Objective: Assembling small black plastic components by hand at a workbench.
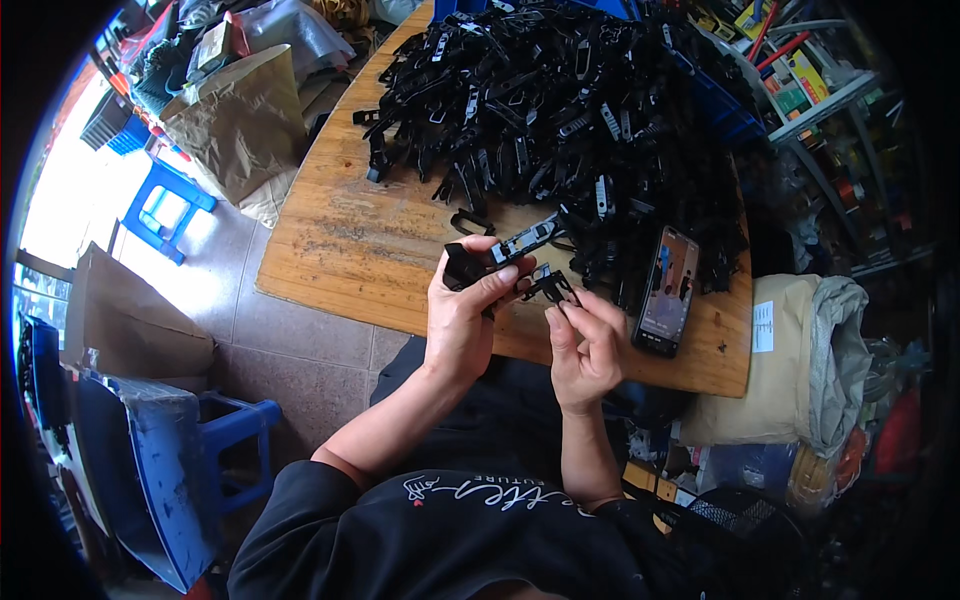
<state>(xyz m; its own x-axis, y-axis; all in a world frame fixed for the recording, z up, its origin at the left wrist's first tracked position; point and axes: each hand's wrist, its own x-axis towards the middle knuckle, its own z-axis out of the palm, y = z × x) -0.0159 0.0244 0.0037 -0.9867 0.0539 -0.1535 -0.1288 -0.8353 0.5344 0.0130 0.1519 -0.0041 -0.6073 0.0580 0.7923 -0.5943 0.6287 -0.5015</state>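
My left hand [462,315] is closed around black plastic pieces near the table's front edge. One is a long black plastic part with a grey slotted face [527,241], pointing up and to the right. A dark block-like piece [465,267] sits at my left fingers; whether it joins the long part I cannot tell. My right hand [588,355] pinches a small black plastic frame [552,286], close to my left thumb. Just beyond my hands, a loose black loop-shaped piece [470,222] lies on the wooden table [330,230].
A large heap of black plastic parts [540,110] covers the table's far side. To the right lies a phone [668,290] with a lit screen. A blue bin [725,105] stands beyond it. Sacks [755,370] and a blue stool [165,207] flank the table.
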